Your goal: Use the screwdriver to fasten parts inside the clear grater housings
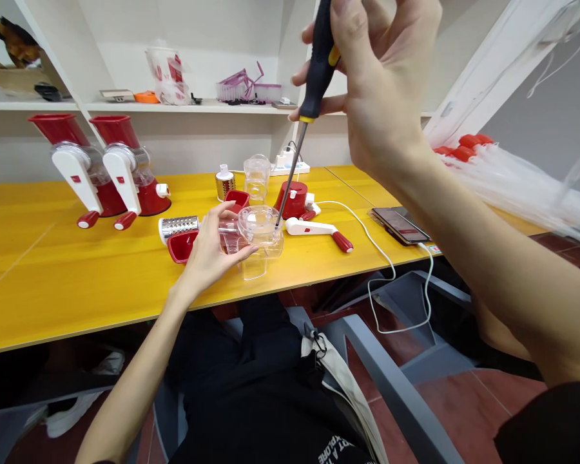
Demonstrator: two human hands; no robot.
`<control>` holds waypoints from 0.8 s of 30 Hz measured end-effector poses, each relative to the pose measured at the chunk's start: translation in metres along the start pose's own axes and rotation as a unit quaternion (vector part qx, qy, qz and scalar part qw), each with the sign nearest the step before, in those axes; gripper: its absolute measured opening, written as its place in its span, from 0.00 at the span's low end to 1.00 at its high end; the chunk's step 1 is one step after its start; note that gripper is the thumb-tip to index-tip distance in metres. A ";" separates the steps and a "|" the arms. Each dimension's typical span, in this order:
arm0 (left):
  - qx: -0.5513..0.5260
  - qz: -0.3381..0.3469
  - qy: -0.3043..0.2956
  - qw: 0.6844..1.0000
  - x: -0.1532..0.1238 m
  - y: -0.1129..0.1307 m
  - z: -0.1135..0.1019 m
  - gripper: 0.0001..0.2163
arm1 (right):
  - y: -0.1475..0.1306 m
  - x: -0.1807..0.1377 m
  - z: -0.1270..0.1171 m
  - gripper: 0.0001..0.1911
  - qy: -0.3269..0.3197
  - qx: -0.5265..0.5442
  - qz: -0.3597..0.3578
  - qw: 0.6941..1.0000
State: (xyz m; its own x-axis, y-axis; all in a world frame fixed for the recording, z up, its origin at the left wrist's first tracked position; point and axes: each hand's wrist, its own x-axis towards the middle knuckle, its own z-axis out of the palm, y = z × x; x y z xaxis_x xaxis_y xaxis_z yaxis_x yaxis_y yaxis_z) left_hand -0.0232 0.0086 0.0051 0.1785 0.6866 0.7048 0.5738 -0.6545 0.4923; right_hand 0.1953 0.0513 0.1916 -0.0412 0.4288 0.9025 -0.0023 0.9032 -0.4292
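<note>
My right hand (374, 71) is raised and closed around the dark blue and yellow handle of a screwdriver (315, 77). Its thin shaft slants down, and the tip meets the right side of a clear plastic grater housing (263, 225). With thumb and fingers my left hand (212, 248) grips that housing from the left, low over the yellow table. Beside the left hand are a red hopper (181, 246) and a metal grating drum (178, 225). Just right of the housing lies a white crank handle (314, 228) with a red knob. Behind it sits a red base (294, 198).
Two assembled rotary graters (125, 167) stand at the back left of the yellow table (101, 277). A phone (400, 225) with a white cable lies at the right. Further back are another drum (225, 185), a clear housing (257, 174) and a power strip (290, 169).
</note>
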 end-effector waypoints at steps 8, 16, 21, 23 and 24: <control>0.025 0.014 0.000 1.000 0.001 0.001 -0.002 0.37 | -0.025 -0.017 0.001 0.05 -0.057 0.016 -0.037 0.998; 0.029 0.012 0.010 0.999 0.001 -0.001 -0.002 0.37 | 0.013 -0.008 -0.014 0.23 0.011 0.034 -0.117 0.992; 0.030 0.020 0.010 0.999 0.001 -0.001 -0.001 0.37 | 0.022 0.007 -0.026 0.12 -0.005 0.073 -0.209 0.975; 0.029 0.019 0.009 0.999 0.001 -0.001 0.000 0.37 | 0.021 0.010 -0.028 0.13 0.001 0.072 -0.222 0.972; 0.028 0.017 0.008 0.999 0.001 -0.001 0.000 0.37 | 0.021 0.011 -0.028 0.14 0.004 0.070 -0.221 0.973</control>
State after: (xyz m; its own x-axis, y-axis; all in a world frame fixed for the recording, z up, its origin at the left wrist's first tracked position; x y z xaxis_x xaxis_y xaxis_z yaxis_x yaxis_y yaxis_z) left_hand -0.0237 0.0098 0.0052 0.1873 0.6586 0.7288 0.6113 -0.6589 0.4383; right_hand 0.2231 0.0753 0.1941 0.0021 0.0003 1.0000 -0.1549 0.9879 0.0001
